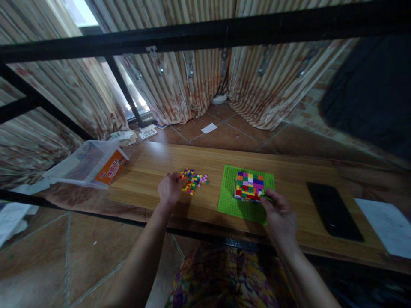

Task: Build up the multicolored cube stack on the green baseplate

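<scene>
A green studded baseplate point(226, 201) lies on the wooden table, carrying a block build point(249, 186) of many-coloured toy bricks. My right hand point(281, 214) is at the build's near right corner, thumb and fingers pinched together; whatever is between the fingertips is too small to make out. To the left of the plate is a loose pile of small toy bricks point(192, 182) in several colours. At that pile's left edge, my left hand point(170, 189) has its fingers closed in a pinch, and their tips hide what they grip, if anything.
A clear plastic box point(77, 167) with an orange label stands at the table's left end. On the right lie a black phone-like slab point(334, 211) and a white sheet point(385, 226). A dark metal bar point(192, 36) crosses above the table's far side, in front of curtains point(180, 85).
</scene>
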`<state>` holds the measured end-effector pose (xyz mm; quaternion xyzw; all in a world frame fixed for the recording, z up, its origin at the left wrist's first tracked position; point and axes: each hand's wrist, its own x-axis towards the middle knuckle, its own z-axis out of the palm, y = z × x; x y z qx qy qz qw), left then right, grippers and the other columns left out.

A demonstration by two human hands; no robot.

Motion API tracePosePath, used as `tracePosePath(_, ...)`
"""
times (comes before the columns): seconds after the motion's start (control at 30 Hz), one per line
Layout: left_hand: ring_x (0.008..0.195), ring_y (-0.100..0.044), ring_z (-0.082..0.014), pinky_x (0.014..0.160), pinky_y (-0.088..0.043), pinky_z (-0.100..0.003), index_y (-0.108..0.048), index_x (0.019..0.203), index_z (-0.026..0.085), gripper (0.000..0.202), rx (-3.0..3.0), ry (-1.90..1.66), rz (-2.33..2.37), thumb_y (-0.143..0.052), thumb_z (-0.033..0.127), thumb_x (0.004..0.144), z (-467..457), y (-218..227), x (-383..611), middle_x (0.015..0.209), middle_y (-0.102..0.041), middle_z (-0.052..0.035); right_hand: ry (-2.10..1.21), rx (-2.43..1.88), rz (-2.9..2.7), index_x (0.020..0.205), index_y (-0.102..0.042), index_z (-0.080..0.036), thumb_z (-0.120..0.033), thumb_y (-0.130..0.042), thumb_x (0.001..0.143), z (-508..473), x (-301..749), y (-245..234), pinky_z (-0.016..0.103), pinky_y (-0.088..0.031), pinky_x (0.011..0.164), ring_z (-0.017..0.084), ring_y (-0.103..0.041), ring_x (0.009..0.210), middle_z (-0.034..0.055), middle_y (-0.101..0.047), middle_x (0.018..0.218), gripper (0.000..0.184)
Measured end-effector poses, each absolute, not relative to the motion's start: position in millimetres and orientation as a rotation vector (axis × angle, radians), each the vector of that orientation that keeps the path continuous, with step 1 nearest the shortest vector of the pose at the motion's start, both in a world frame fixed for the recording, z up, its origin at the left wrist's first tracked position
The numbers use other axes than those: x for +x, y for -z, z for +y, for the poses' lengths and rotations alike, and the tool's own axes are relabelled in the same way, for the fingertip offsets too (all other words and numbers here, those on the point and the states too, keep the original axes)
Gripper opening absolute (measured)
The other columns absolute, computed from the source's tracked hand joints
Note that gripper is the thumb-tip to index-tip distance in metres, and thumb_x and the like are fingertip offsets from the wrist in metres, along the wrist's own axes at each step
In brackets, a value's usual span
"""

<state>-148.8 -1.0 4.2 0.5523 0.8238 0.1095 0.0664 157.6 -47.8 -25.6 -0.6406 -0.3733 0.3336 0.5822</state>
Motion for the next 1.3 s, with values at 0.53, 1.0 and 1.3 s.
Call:
tracePosePath(0.53,0.073,-0.065,-0.0146,0.067,-0.049,-0.024,-0.064,0.080,0.017,0.009,1.435,-1.104,1.588,-0.057,0.021,0.078,-43,-18,-51,0.079,-0.070,-0.0024,-0.482,-1.427,-1.236,0.104,-0.068,-0.020,-0.035,-0.060,0.085,-65,145,-6,0.035,-0.050,0.079,0.018,-0.062,0.083,0.0072,-0.068,0.099,0.025)
tracePosePath(1.0,0.081,-0.067,-0.0121,0.078,-0.052,-0.024,-0.061,0.089,0.019,0.010,1.608,-1.181,1.215,-0.055,0.014,0.082,-44,-27,-5,0.086,-0.069,-0.0007,-0.652,-1.362,-1.558,0.098,-0.069,-0.023,-0.028,-0.056,0.090,-57,127,-31,0.031,-0.048,0.075,0.018,-0.063,0.084,0.0036,-0.068,0.091,0.017)
tracePosePath(1.3,0.084,-0.069,-0.0137,0.078,-0.054,-0.026,-0.057,0.095,0.021,0.013,1.686,-1.105,1.344,-0.057,0.015,0.083,-47,-23,-8,0.090,-0.070,-0.0009,-0.568,-1.405,-1.735,0.087,-0.069,-0.023,-0.025,-0.054,0.090,-52,135,-32,0.034,-0.047,0.080,0.020,-0.060,0.088,0.0032,-0.068,0.086,0.015)
